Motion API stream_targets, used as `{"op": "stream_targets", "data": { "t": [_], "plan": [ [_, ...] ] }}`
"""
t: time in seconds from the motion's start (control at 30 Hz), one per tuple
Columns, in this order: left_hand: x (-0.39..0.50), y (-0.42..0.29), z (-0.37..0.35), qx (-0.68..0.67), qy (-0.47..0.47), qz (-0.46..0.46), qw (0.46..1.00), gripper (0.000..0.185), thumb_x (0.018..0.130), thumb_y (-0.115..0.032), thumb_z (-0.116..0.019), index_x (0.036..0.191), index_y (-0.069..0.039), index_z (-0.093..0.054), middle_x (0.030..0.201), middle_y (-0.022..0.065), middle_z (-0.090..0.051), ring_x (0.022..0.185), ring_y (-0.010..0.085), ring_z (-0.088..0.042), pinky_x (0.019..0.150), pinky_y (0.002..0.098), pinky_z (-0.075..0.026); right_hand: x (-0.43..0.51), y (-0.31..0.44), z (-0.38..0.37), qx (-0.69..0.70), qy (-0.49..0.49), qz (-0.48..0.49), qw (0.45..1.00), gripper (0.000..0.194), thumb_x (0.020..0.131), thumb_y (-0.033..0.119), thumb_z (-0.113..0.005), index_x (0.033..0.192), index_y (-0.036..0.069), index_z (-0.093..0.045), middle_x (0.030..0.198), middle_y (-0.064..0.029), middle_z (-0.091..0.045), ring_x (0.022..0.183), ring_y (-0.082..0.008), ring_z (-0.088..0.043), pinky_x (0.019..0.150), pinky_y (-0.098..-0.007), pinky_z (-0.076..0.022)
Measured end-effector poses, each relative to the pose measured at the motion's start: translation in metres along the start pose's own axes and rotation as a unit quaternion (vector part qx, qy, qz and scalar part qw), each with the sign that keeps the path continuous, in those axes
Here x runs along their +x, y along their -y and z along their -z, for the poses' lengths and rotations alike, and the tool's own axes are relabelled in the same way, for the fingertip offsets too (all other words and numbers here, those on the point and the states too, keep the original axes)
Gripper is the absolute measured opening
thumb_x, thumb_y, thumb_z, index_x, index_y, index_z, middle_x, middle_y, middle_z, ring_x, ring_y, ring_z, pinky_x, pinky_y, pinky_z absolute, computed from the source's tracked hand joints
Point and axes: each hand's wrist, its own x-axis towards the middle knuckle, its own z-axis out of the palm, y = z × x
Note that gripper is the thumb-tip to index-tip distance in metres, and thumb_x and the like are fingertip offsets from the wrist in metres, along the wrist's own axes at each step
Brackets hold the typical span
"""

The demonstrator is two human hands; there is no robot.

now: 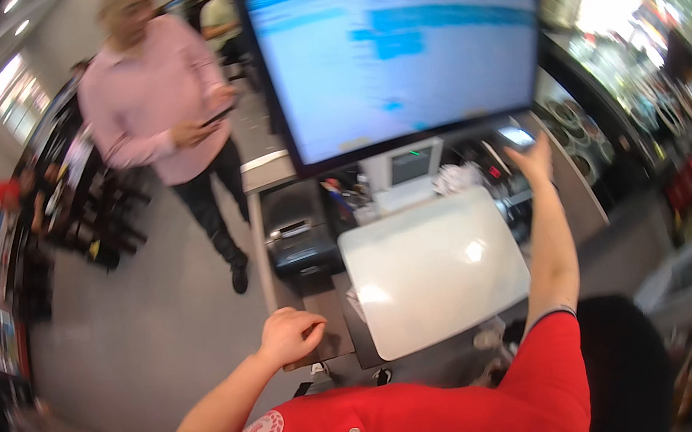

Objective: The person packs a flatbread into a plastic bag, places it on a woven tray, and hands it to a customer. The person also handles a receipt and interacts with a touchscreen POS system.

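Note:
My left hand [293,337] rests at the near left corner of the wooden counter [330,341], its fingers curled with nothing visible in them. At the far right of the counter, my right hand [535,157] has its thumb and fingers about a small handheld device, probably a phone [516,136], with a lit screen. Between my arms lies a glossy white board or lid [437,273]. Behind it stands a large monitor [400,56] with a blurred blue and white display. A black receipt printer [300,239] sits to the left of the board.
Behind the board are a small white-framed screen device [409,167], crumpled white paper [457,178] and pens [337,194]. A person in a pink shirt [153,97] stands across the counter at left, holding a phone [218,116]. Dark chairs [114,215] and seated people are farther back.

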Motion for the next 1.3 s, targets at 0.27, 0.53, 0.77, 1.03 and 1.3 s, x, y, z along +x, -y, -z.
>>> {"op": "stream_targets", "data": {
  "t": [0.27, 0.53, 0.77, 1.03, 1.3],
  "plan": [
    [-0.015, 0.007, 0.000, -0.002, -0.010, 0.028, 1.000, 0.008, 0.075, -0.018, -0.061, 0.079, -0.016, -0.069, 0.064, -0.0006, -0.061, 0.064, 0.0217, -0.057, 0.062, 0.0336, -0.047, 0.027, -0.007, -0.027, 0.097, 0.098, -0.040, 0.990, 0.119, 0.054, 0.034, -0.086, 0.142, -0.003, -0.015, 0.139, -0.0307, -0.030, 0.131, -0.0399, -0.031, 0.107, -0.0406, -0.0295],
    [-0.011, 0.006, 0.000, -0.010, -0.006, 0.016, 1.000, 0.008, 0.075, -0.018, -0.062, 0.079, -0.017, -0.069, 0.065, -0.0012, -0.062, 0.066, 0.0209, -0.058, 0.064, 0.0332, -0.048, 0.013, -0.005, 0.008, 0.197, -0.048, 0.023, 0.979, 0.109, 0.065, 0.036, -0.081, 0.142, -0.004, -0.016, 0.143, -0.0267, -0.027, 0.134, -0.0358, -0.027, 0.109, -0.0388, -0.0248],
    [-0.008, 0.005, -0.001, -0.007, 0.015, 0.013, 1.000, 0.010, 0.076, -0.020, -0.060, 0.078, -0.015, -0.068, 0.068, 0.0007, -0.064, 0.067, 0.0219, -0.060, 0.068, 0.0344, -0.048, -0.078, 0.052, 0.112, 0.259, -0.008, 0.095, 0.961, 0.100, 0.067, 0.024, -0.079, 0.144, 0.002, -0.018, 0.143, -0.0226, -0.029, 0.132, -0.0299, -0.029, 0.108, -0.0373, -0.0251],
    [-0.012, 0.009, -0.006, 0.032, 0.036, -0.027, 0.998, 0.012, 0.074, -0.018, -0.058, 0.076, -0.012, -0.068, 0.071, 0.0039, -0.066, 0.068, 0.0247, -0.061, 0.069, 0.0355, -0.046, -0.231, 0.169, 0.090, 0.373, 0.328, 0.199, 0.845, 0.115, 0.057, 0.029, -0.085, 0.145, 0.005, -0.015, 0.129, -0.0179, -0.042, 0.122, -0.0288, -0.042, 0.103, -0.0365, -0.0330],
    [-0.014, 0.010, -0.009, 0.036, 0.038, -0.044, 0.998, 0.012, 0.074, -0.017, -0.058, 0.077, -0.013, -0.068, 0.073, 0.0040, -0.066, 0.068, 0.0247, -0.060, 0.070, 0.0353, -0.046, -0.281, 0.181, 0.050, 0.302, 0.362, 0.253, 0.845, 0.115, 0.057, 0.023, -0.084, 0.145, 0.006, -0.014, 0.129, -0.0174, -0.043, 0.123, -0.0296, -0.043, 0.103, -0.0356, -0.0343]
  ]
}}
